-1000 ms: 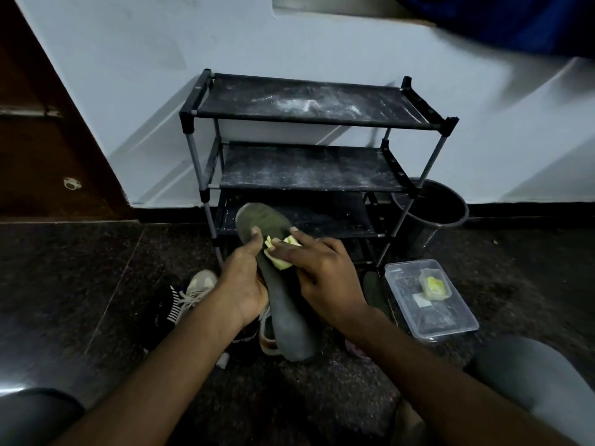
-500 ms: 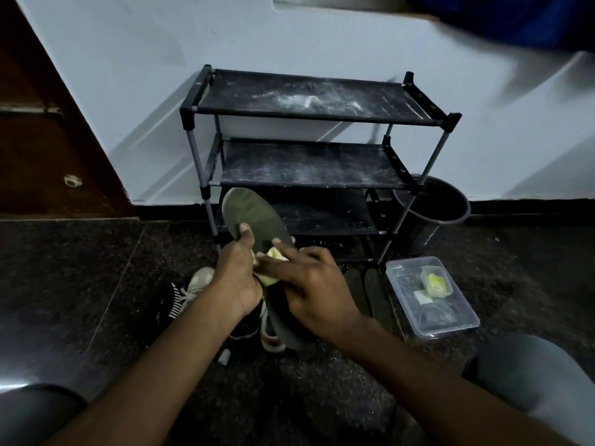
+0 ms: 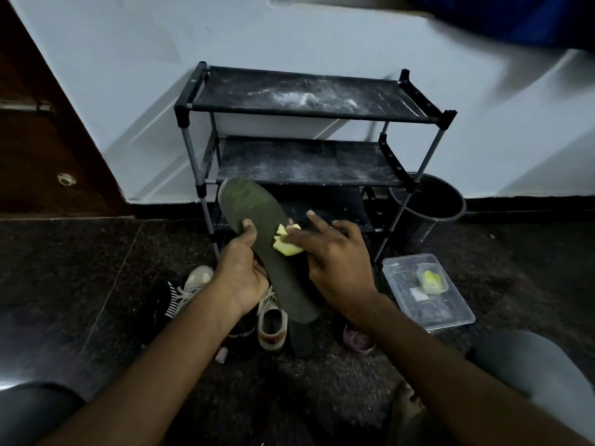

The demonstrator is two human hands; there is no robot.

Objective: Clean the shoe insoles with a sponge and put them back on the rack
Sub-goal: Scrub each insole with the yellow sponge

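With left grip, thumb on top, clasping dark green insole, toe end lifted before the far rack, above shoes on the floor. Pinching yellow sponge against the insole's middle with right grip. Further right, clear container on floor.

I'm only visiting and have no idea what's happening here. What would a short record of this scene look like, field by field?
Activity: wiping a shoe insole with a sponge
Left hand: grips the dark green insole, thumb on top
Right hand: holds the yellow sponge against the insole
Rack: black, shelves dusted with white powder, behind the hands
Floor: white sneaker, second insole, clear plastic box
Right of the rack: black bucket
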